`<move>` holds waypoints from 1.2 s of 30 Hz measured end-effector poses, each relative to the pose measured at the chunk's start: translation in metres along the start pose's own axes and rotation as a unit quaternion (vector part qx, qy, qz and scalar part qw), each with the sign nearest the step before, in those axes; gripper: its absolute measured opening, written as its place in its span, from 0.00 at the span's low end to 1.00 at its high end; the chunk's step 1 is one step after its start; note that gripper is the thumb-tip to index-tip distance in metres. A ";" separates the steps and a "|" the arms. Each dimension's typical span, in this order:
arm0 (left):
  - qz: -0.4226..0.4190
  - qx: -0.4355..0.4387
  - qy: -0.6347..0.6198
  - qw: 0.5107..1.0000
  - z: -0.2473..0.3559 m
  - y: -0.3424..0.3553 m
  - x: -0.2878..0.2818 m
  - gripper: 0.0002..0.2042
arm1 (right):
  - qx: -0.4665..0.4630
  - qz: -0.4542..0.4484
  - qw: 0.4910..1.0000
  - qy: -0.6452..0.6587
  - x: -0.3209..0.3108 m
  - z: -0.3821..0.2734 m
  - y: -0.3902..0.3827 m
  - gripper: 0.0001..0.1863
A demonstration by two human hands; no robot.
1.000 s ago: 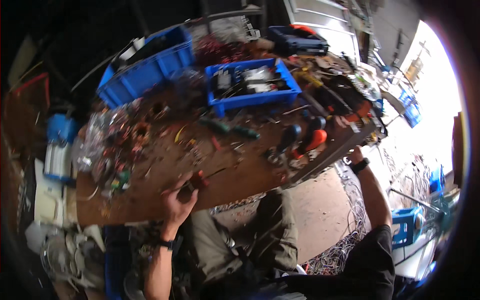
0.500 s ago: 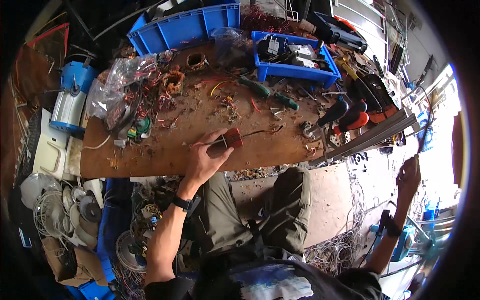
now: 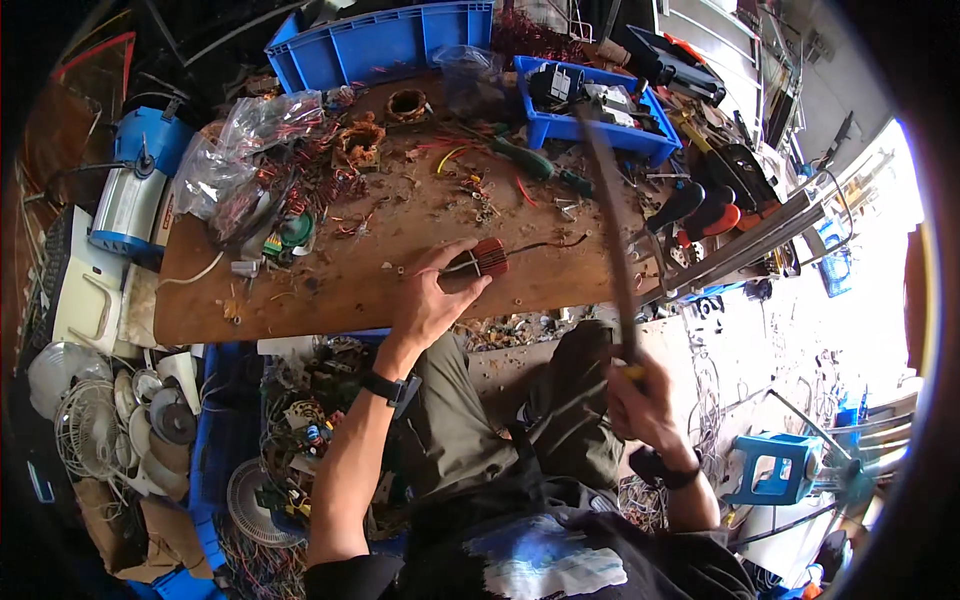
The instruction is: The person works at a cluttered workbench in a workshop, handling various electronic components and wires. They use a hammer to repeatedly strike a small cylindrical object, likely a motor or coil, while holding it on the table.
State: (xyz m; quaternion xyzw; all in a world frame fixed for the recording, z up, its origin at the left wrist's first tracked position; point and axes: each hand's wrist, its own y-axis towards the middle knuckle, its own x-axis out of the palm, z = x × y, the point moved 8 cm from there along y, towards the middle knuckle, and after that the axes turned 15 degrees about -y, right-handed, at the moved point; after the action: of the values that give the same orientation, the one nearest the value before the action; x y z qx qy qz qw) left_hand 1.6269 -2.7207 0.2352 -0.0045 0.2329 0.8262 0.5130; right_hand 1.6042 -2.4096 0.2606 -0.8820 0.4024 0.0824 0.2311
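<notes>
My left hand [image 3: 428, 303] presses a small red and copper motor rotor [image 3: 486, 257] down on the wooden workbench [image 3: 330, 290], with a thin black wire trailing from it to the right. My right hand [image 3: 640, 395] grips the handle of a long dark metal file or blade [image 3: 606, 205], which rises from my knee up over the bench toward the small blue tray [image 3: 598, 133]. A black watch sits on each wrist.
Bags of copper wire [image 3: 250, 150], coils, screwdrivers [image 3: 535, 165] and pliers [image 3: 700, 210] litter the bench. A large blue crate [image 3: 385, 40] stands at the back. Fan parts [image 3: 100, 420] and wire scraps crowd the floor at left; a blue stool [image 3: 765, 470] stands at right.
My right hand has come in from the far right to my knee and now holds the long file upright. The left hand stays on the rotor. The view has shifted down.
</notes>
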 end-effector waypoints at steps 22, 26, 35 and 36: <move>0.005 0.053 0.070 0.996 0.010 0.001 -0.005 0.21 | -0.149 0.027 0.967 -0.205 0.070 -0.022 0.079 0.15; 0.012 0.059 0.084 0.995 0.017 0.004 -0.006 0.19 | -0.100 0.003 0.980 -0.173 0.074 -0.018 0.080 0.15; 0.028 0.076 0.055 0.995 0.017 0.003 -0.007 0.17 | -0.047 -0.028 0.995 -0.082 0.082 -0.008 0.083 0.15; 0.022 0.077 0.044 0.996 0.017 0.003 -0.006 0.17 | -0.043 -0.028 0.996 -0.075 0.082 -0.006 0.082 0.15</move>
State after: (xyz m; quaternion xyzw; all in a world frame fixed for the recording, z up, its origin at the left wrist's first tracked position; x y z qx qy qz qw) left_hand 1.6307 -2.7203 0.2527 0.0039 0.3183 0.8159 0.4827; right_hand 1.5968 -2.5146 0.2104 -0.8934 0.3551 0.1587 0.2248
